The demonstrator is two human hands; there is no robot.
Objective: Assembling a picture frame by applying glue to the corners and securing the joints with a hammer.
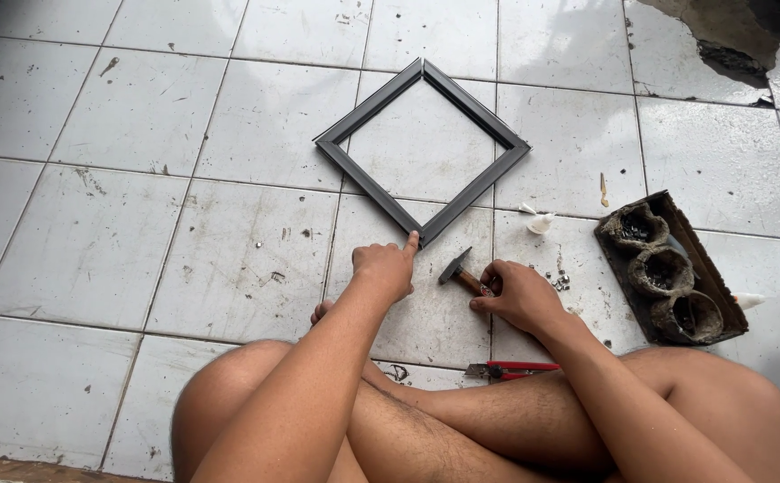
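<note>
Dark square metal frame (pixel 422 150) flat on tiles, corner toward person, small hammer (pixel 458 272) lying just below it

A dark grey frame (pixel 422 151) is laid on white tiles (pixel 139 116) (scuffed, grey-grouted). A red-handled tool (pixel 510 368) is seen beside a brown-handled hammer (pixel 463 274).

Scuffed white floor tiles (pixel 139 116) with dark grout lines lie in daylight, one broken patch (pixel 720 40) at top right.
</note>
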